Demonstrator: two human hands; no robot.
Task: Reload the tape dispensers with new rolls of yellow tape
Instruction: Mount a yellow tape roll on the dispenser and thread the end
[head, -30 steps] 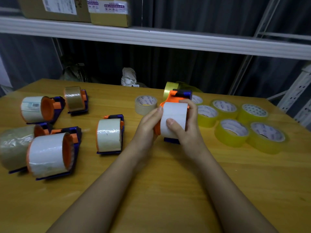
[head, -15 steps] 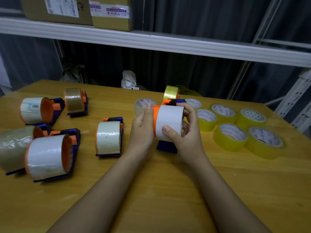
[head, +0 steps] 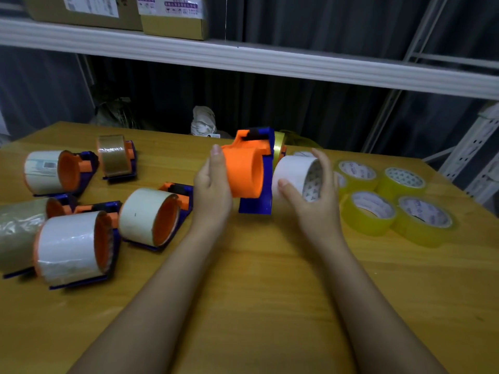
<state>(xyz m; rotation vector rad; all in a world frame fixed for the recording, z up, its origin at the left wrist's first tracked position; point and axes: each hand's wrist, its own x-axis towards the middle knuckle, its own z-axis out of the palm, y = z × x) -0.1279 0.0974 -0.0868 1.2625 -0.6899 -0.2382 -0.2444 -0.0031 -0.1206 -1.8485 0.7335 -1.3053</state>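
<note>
white roll (head: 295,172) (right hand (head: 310,203)) beside orange dispenser (head: 247,172).

Orange plastic spool on blue dispenser frame (head: 244,174), plain white tape roll (head: 295,172) with dot-printed inner core, translucent yellow tape rolls (head: 368,214) with printed white cores, honey-brown woodgrain desk (head: 270,292), white metal shelf (head: 243,58), dark grey curtain (head: 310,109).

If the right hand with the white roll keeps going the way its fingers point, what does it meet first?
Probably the upright yellow roll behind the dispenser. The right hand points up and away with the white roll; depth is unclear.
</note>
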